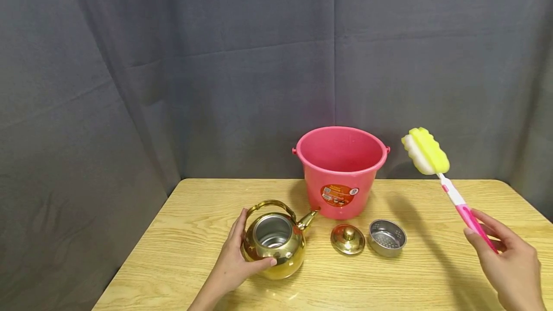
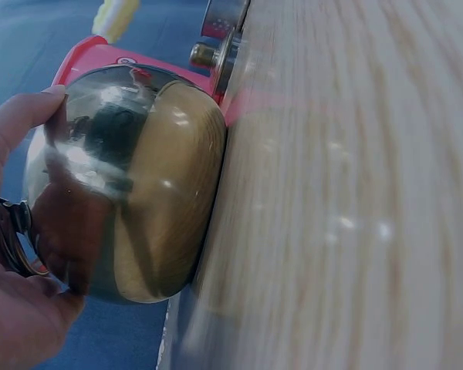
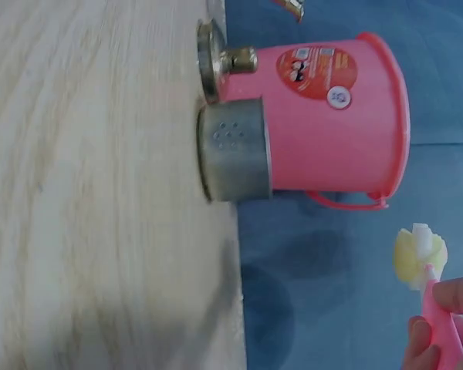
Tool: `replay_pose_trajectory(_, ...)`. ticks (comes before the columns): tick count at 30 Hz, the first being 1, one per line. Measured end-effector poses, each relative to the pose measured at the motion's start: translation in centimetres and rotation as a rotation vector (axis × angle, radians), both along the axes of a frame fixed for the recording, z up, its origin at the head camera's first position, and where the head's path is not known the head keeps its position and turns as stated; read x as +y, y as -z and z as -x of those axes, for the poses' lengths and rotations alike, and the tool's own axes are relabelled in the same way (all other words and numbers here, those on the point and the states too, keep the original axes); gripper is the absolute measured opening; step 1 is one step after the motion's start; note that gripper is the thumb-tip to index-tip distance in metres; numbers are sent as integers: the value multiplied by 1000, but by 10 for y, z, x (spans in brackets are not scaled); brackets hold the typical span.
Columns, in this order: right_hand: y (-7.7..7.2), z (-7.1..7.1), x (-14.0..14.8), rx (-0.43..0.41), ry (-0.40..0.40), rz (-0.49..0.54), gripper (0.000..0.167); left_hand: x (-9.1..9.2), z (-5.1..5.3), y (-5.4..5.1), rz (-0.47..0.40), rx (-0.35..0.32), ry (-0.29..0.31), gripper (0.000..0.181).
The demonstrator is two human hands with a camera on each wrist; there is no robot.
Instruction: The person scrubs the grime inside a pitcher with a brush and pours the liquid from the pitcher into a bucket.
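A gold teapot (image 1: 282,258) without its lid stands on the table, its spout pointing right toward the bucket. My left hand (image 1: 235,258) grips its left side, thumb across the front and fingers by the handle; the left wrist view shows the thumb and fingers spread round the pot's body (image 2: 131,185). Raised at the right, my right hand (image 1: 510,258) holds the pink handle (image 1: 471,220) of a sponge brush. Its yellow and white sponge head (image 1: 426,151) points up and left, in the air. In the right wrist view the fingers pinch the brush handle (image 3: 441,327).
Behind the teapot, to its right, stands a pink bucket (image 1: 339,181) with an orange label. The gold lid (image 1: 347,240) lies in front of it, beside a perforated metal strainer cup (image 1: 387,238). A grey curtain (image 1: 250,71) hangs behind the wooden table (image 1: 207,205).
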State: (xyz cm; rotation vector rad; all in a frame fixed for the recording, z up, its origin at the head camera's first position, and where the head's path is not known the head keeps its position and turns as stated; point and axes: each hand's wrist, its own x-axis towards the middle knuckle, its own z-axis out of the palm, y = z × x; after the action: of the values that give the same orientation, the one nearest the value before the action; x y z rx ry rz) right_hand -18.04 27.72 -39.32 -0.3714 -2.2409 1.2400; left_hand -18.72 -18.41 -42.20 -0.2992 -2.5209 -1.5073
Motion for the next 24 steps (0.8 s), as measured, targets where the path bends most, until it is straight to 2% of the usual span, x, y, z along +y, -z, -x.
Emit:
replay_pose_trajectory(5,8,11,7,-57,3,-73,48,0,0,-1,-5,1,4,121)
replay_pose_trajectory(10,14,21,11,-105,-16,-96,47,-1,0,0,-5,5,2,121)
replay_pose_trajectory(18,23,30,15,-170,-85,-104,47,-1,0,0,0,1,-4,122)
replay_pose_trajectory(24,26,38,23,-277,-141,-113,51,-1,1,0,8,3,-7,122)
